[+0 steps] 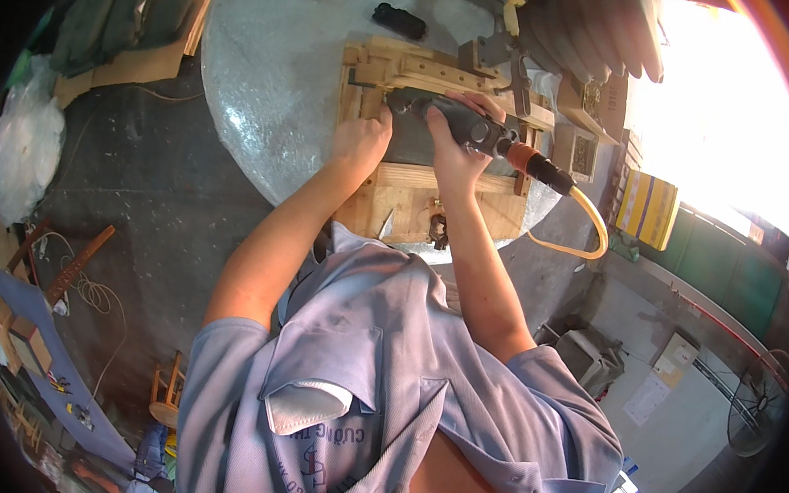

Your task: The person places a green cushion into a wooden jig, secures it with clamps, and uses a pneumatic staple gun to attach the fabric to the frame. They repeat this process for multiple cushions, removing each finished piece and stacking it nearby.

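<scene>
My right hand [460, 161] is wrapped around the black body of an air drill [462, 121], which lies across the wooden jig with its nose toward the left. From the drill's back end comes an orange and black coupling [528, 158] with a yellow hose [596, 230] curving down. Close to the drill's nose, my left hand [360, 144] is closed with its fingertips at the jig's left side; whatever they pinch is hidden. A dark grey flat piece [408, 149] lies inside the wooden jig [398, 173], below the drill.
The jig rests on a round, plastic-covered table [274, 79]. A black object [399, 20] lies at the far side. Stacked grey curved pieces [593, 29] stand at far right, near wooden boxes [578, 149]. A yellow carton [646, 209] is farther right.
</scene>
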Action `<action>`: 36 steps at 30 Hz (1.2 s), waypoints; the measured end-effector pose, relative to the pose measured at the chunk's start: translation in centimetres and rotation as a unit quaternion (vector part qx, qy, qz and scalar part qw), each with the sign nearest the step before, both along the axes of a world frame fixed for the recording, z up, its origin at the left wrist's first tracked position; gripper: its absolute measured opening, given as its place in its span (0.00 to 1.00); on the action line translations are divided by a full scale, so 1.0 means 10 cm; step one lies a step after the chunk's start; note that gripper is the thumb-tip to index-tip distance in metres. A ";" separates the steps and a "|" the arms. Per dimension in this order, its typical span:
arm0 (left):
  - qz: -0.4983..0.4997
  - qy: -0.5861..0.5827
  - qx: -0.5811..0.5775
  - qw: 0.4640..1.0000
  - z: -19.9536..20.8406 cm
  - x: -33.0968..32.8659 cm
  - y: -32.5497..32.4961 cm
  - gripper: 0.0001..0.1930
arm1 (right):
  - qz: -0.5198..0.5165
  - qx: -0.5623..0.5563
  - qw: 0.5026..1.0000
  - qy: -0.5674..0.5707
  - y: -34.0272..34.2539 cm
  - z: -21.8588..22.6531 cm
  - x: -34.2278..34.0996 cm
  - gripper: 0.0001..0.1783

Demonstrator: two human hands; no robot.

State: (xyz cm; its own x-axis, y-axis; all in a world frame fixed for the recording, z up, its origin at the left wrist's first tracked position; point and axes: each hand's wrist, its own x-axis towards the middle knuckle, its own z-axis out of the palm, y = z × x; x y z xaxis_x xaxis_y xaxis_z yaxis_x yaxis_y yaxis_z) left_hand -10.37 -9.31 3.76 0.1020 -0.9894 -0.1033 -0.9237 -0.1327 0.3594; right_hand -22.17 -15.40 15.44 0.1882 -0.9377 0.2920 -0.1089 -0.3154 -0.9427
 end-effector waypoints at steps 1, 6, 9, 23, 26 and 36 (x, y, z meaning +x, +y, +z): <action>0.000 -0.003 -0.001 1.000 -0.03 -0.01 -0.01 0.28 | -0.001 -0.003 1.000 -0.008 -0.01 0.00 0.03 0.29; 0.000 -0.011 0.021 1.000 -0.08 -0.04 -0.03 0.27 | 0.025 -0.023 0.997 0.063 -0.14 0.03 0.16 0.30; 0.016 0.022 0.007 1.000 -0.13 0.02 0.01 0.26 | 0.056 0.020 0.997 0.059 -0.25 0.20 0.33 0.29; 0.407 0.864 -0.087 0.284 0.27 0.27 0.86 0.18 | 0.072 0.050 0.991 0.098 -0.45 0.35 0.31 0.28; 0.356 0.890 -0.106 0.264 0.30 0.39 1.08 0.23 | 0.018 0.056 0.998 0.019 -0.04 0.59 -0.04 0.36; 0.302 0.912 -0.047 0.275 0.32 0.28 1.18 0.20 | 0.026 0.202 0.962 -0.182 0.80 0.97 -0.56 0.36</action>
State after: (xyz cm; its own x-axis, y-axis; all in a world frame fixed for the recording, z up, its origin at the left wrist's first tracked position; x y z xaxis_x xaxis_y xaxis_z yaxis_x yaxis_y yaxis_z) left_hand -7.58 2.50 6.93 0.1135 -0.8564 -0.5037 0.9835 0.0250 0.1792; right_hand -27.77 -7.41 25.11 0.1914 -0.9807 -0.0398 0.2581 0.0894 -0.9620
